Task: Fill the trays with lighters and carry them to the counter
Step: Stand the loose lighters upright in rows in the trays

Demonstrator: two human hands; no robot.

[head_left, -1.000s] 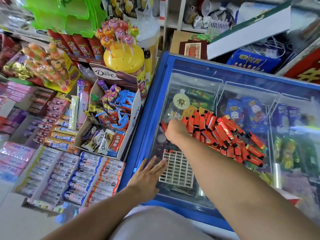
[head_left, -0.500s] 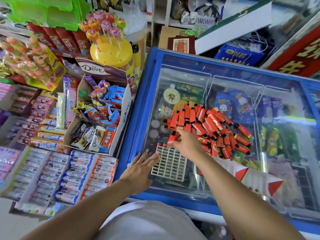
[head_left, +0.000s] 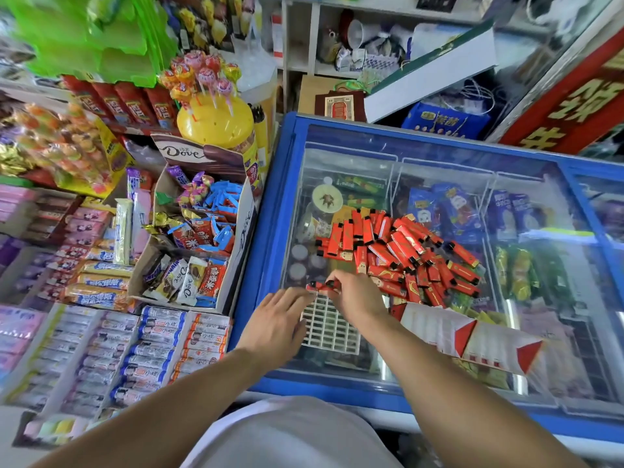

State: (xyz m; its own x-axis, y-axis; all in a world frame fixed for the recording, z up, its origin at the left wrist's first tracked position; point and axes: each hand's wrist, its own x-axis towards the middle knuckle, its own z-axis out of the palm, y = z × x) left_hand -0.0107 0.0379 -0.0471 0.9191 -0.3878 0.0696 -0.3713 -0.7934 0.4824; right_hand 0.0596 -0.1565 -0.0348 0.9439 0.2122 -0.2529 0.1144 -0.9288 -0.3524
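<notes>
A white grid tray (head_left: 329, 327) lies on the glass lid of the blue freezer (head_left: 270, 204). Behind it sits a heap of several red lighters (head_left: 398, 255). My right hand (head_left: 358, 298) pinches one red lighter (head_left: 320, 286) over the tray's far edge. My left hand (head_left: 277, 324) lies flat with straight fingers against the tray's left side, fingertips close to the held lighter.
A red and white carton (head_left: 472, 339) lies on the glass right of the tray. A Dove box of sweets (head_left: 202, 238) and a yellow lollipop stand (head_left: 216, 123) crowd the freezer's left edge. Racks of candy rolls (head_left: 141, 349) fill the lower left.
My right hand drew back from the lighter heap to the tray's far edge with one lighter. My left hand slid forward along the tray's left side.
</notes>
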